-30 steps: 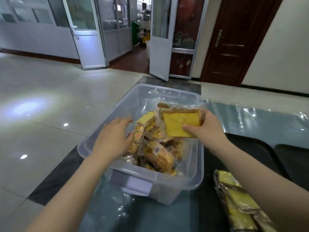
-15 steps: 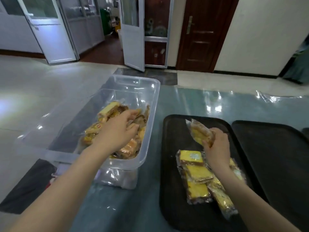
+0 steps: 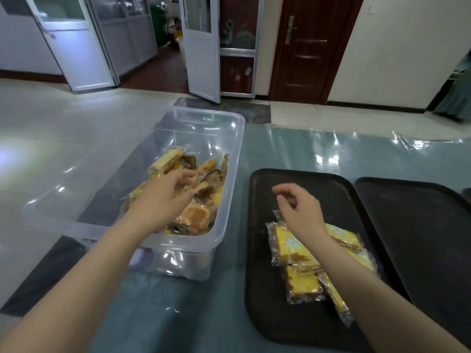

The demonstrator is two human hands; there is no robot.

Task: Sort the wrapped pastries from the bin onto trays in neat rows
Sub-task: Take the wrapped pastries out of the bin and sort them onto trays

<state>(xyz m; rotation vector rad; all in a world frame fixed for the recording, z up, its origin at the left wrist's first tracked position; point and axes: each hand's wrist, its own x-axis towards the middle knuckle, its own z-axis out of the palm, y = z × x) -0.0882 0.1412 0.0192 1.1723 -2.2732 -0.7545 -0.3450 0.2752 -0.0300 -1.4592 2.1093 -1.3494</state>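
- Since half a second ago, the wrapped pastry held in the right hand [image 3: 303, 215] has been let go; the hand is now empty above the near tray [image 3: 257, 250], its fingers [image 3: 281, 191] loosely curled and partly spread, holding nothing.
- The left hand [image 3: 163, 200] has been kept inside the bin [image 3: 230, 200], over the heap; the fingers are bent toward a packet at their tips, but whether anything is gripped cannot be told.
- A small cluster of wrapped pastries [image 3: 300, 281] is seen lying on the near tray, partly under the right wrist. The yellow rectangular slices are laid flat, their long axes running roughly from 11 o'clock to 5 o'clock, and several overlap one another instead of forming a clean row.
- The topmost packet [image 3: 290, 243] is set slightly askew across the ones beneath it.
- The clear plastic bin is placed at 9 o'clock of the near tray, on the tabletop [image 3: 193, 314]. Its near half is filled with a loose heap of mixed wrapped pastries [image 3: 196, 215] pointing every way; its far half is bare.
- A second dark tray [image 3: 418, 225] is set at 3 o'clock of the first, just beside it, with nothing visible on it.
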